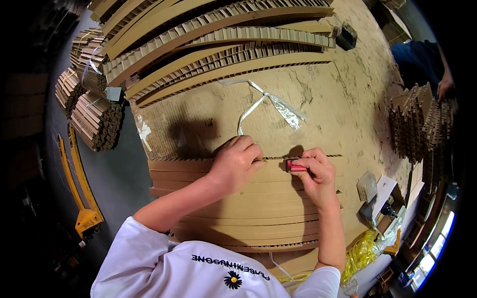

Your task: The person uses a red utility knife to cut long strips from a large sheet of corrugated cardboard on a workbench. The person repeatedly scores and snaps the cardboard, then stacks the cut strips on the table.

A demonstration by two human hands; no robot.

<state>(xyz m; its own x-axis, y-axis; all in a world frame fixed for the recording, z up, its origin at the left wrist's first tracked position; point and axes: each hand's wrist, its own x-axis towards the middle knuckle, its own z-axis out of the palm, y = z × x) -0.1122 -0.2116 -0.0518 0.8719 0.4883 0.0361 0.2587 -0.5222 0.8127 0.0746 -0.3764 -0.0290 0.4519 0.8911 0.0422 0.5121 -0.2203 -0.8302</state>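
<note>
A row of cardboard strips (248,208) lies side by side in front of me, with corrugated edges showing. My left hand (236,164) is closed over the far edge of the row, thumb and fingers pinched together. A white plastic strap (268,97), knotted with a flared end, lies beyond it; one end disappears behind this hand. What the fingertips pinch is hidden. To its right, my right hand (315,171) grips a small red object (296,166) with a dark end, just above the far strips. Its exact kind cannot be made out.
Long honeycomb cardboard strips (218,37) lie across the table's far side, near a dark block (346,36). Tied bundles (97,119) and a yellow pallet jack (85,218) stand left. At right are a cardboard stack (417,124), another person's hand (444,87) and yellow plastic (361,256).
</note>
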